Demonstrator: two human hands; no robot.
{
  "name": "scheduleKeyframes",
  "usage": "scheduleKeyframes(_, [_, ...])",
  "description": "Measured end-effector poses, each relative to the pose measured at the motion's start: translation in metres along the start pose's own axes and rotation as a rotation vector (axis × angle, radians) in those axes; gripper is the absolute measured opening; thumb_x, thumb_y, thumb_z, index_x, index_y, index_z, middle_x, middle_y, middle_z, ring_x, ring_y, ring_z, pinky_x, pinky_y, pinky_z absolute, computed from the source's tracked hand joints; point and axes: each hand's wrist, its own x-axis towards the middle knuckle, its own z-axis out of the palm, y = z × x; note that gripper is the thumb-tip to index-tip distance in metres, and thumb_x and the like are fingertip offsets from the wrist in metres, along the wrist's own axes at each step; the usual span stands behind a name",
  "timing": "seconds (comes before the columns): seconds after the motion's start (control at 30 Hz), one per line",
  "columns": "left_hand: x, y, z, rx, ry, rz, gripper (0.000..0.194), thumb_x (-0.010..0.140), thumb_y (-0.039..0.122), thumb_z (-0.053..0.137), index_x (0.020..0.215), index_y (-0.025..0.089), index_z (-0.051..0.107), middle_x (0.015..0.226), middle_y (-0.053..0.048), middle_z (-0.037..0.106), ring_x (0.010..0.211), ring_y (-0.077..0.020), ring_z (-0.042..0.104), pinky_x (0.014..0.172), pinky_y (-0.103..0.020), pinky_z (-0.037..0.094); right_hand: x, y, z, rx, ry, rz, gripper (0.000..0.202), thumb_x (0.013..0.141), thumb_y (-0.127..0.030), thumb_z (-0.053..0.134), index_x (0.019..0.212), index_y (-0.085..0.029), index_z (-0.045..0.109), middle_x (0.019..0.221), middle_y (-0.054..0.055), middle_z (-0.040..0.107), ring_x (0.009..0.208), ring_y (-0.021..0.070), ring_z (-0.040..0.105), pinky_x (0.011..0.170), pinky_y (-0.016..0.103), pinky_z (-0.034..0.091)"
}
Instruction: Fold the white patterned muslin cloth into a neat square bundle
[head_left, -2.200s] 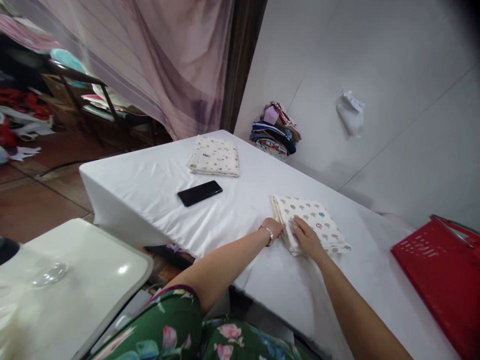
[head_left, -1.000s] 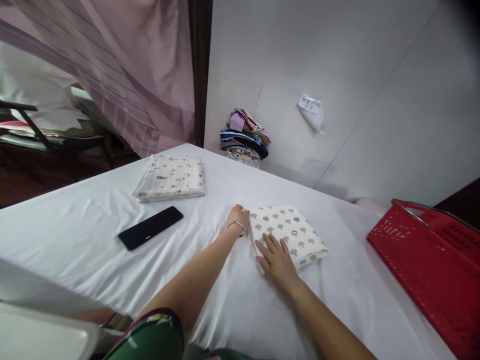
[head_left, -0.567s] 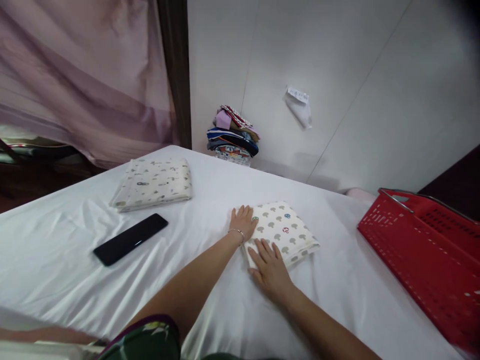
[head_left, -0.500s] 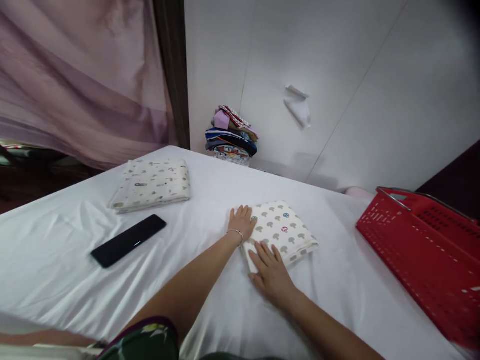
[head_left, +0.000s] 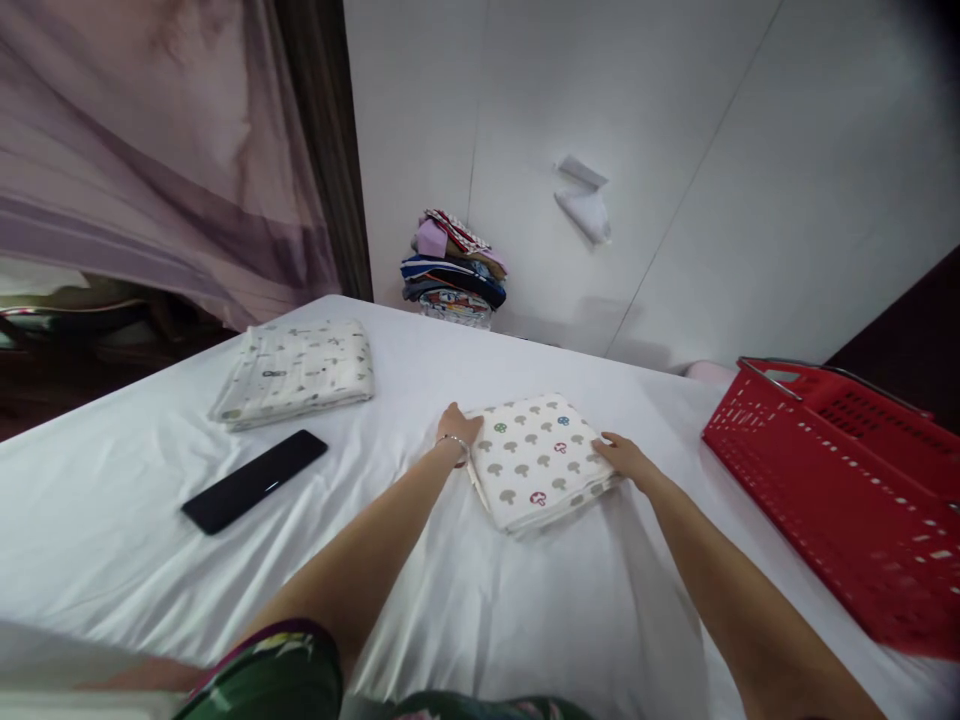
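Cloth [head_left: 525, 455], folded and mushroom-printed, lies on the worktop [head_left: 435, 355], left of the red basket [head_left: 832, 490]. It sits between both grips: right hand [head_left: 626, 459] clamped on the basket-side edge, left hand [head_left: 457, 430] clamped on the edge farther from the basket.

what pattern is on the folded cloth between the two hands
Cream with grey mushrooms; head view.

Soft, fairly dim indoor light, faint shadows on the pale wall, dark upper-right corner, slight blur, wide-angle stretching.
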Motion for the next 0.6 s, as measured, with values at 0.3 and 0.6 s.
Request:
scheduleKeyframes(0.3, [0.031, 0.012, -0.019, 0.144, -0.221, -0.001, 0.053, 0.051, 0.041, 0.075, 0.092, 0.009, 0.064, 0.096, -0.017, 0.066, 0.088, -0.0302, 0.062, 0.068, -0.031, 0.048, 0.016, -0.001, -0.009, 0.122, -0.267, 0.099, 0.042, 0.064, -0.044, 0.068, 0.092, -0.014, 0.065, 0.103, 0.013, 0.065, 0.093, 0.0240, 0.060, 0.076, 0.031, 0.046])
scheduleKeyframes(0.6, [0.049, 0.018, -0.044, 0.229, -0.106, 0.221, 0.053, 0.056, 0.033, 0.072, 0.105, 0.016, 0.060, 0.103, -0.009, 0.065, 0.096, -0.0236, 0.060, 0.076, -0.025, 0.047, -0.006, -0.002, 0.005, 0.480, -0.445, 0.126, 0.042, 0.066, -0.042, 0.069, 0.095, -0.013, 0.060, 0.100, 0.013, 0.066, 0.086, 0.0200, 0.063, 0.073, 0.029, 0.051])
